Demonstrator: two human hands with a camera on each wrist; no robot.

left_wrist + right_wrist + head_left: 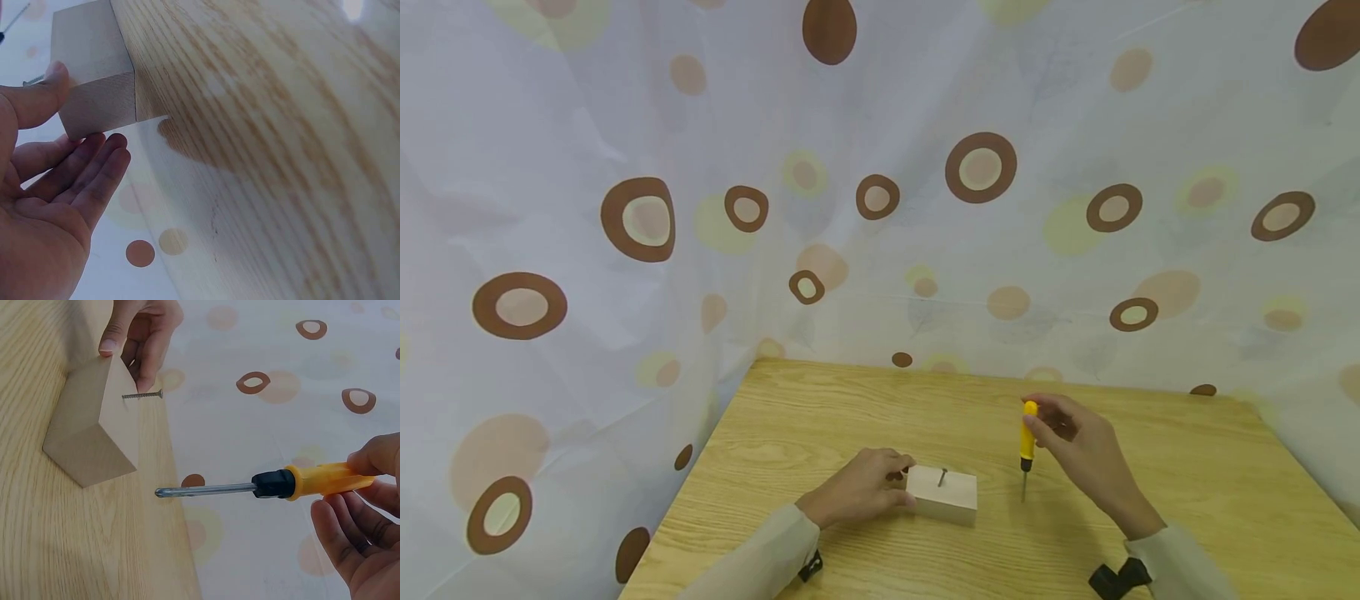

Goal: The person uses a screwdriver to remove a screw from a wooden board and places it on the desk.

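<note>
A pale wooden block (942,493) lies on the table, with a screw (942,477) standing partway out of its top face. My left hand (867,487) grips the block's left end, thumb (44,100) on the near side and fingers around the far side. To the right of the block, my right hand (1078,446) pinches the yellow handle of a screwdriver (1027,437) between thumb and fingers. Its metal shaft points down, and the tip (161,492) is apart from the screw (142,395).
The wood-grain table (820,408) extends around the block and both hands. A white sheet with brown and beige dots (880,250) hangs behind it and along the left side. Each wrist carries a black strap device (1120,577).
</note>
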